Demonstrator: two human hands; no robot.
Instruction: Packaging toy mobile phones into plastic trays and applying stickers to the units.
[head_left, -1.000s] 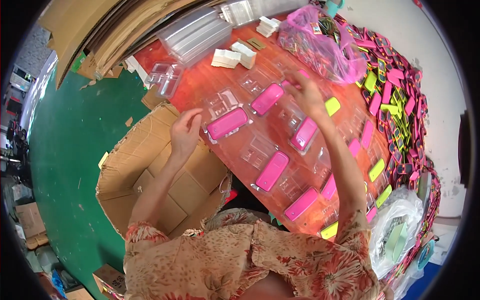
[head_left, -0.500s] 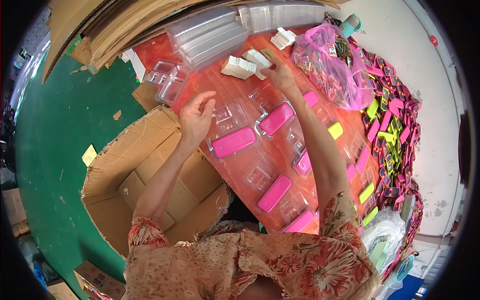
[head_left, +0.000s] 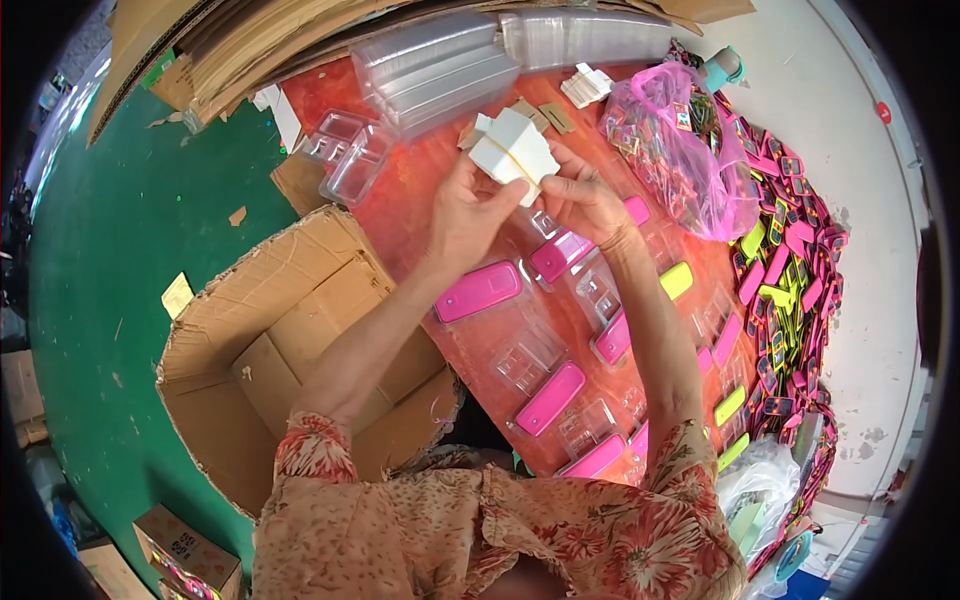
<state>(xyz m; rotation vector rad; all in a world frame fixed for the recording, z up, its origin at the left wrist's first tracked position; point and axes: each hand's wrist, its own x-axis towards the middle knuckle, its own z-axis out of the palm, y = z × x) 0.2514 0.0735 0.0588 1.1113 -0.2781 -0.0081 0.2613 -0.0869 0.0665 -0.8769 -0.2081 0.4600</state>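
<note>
A stack of white cards (head_left: 510,143), with a thin yellowish band across it, is held up over the far part of the red table. My left hand (head_left: 466,212) grips its left side, thumb on the near edge. Closed on the right side of the same stack is my right hand (head_left: 588,200), its fingers partly hidden. Below my hands lie clear plastic trays holding phone-shaped pieces, among them a pink piece (head_left: 478,291), another pink piece (head_left: 551,398) and a yellow one (head_left: 676,281). Strips of brown card (head_left: 556,118) lie just behind the stack.
Stacked clear trays (head_left: 440,75) line the table's back, beside small white card stacks (head_left: 586,86). A pink plastic bag (head_left: 680,150) and a heap of pink and yellow-green pieces (head_left: 780,270) occupy the right. An open cardboard box (head_left: 270,290) stands at the left, and cardboard sheets (head_left: 290,40) lean behind.
My right hand has lifted white cards from the table. My left hand, empty before, has moved right and up and now grips the stack too. The view has shifted slightly.
</note>
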